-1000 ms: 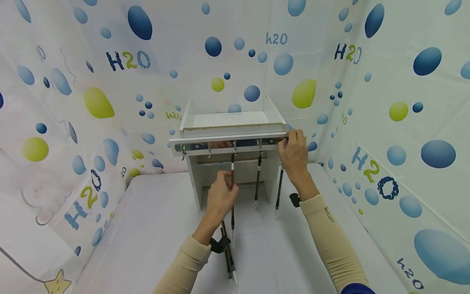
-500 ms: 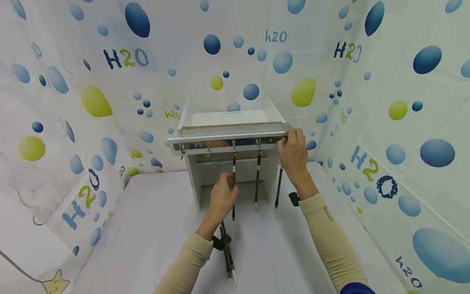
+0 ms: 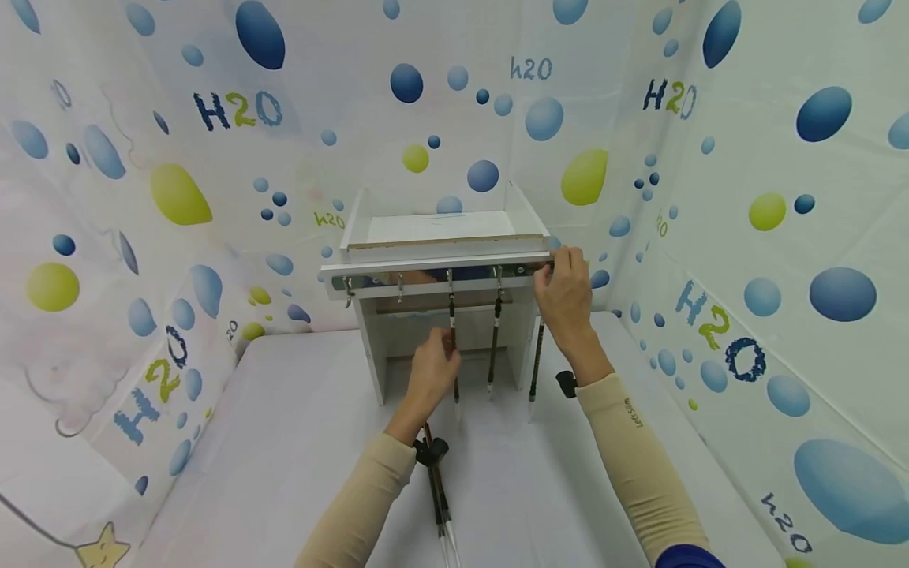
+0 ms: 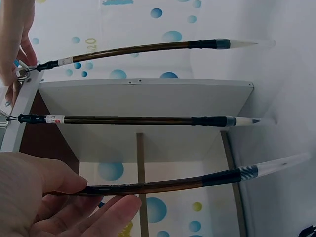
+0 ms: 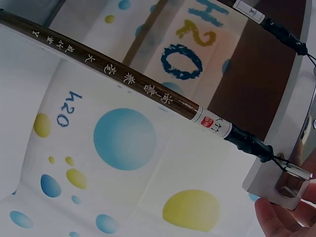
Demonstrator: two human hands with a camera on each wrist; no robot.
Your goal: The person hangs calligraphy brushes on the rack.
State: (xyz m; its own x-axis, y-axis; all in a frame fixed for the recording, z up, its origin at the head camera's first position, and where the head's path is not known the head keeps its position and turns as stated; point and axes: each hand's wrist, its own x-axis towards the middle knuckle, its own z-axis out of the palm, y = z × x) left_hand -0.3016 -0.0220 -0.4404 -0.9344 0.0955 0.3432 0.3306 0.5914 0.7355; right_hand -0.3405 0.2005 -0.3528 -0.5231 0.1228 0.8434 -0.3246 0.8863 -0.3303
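Observation:
My left hand pinches the dark handle of a calligraphy brush between thumb and fingers. That brush's top end meets the third hook from the left on the metal hook rail, and its pale tip points down. My right hand grips the right end of the rail, fingers curled around the edge. Between my hands another brush hangs from the fourth hook. Beside my right wrist hangs a further brush, its loop on the end hook in the right wrist view.
The rail fronts a white shelf unit with an open tray on top. Two hooks at the left end carry nothing. Several loose brushes lie on the white tabletop under my left wrist. Printed sheets enclose the back and sides.
My left hand has shifted slightly up toward the rail. The held brush's top has risen to the hook, and its lower end has come up and back toward the shelf. My right hand stays on the rail.

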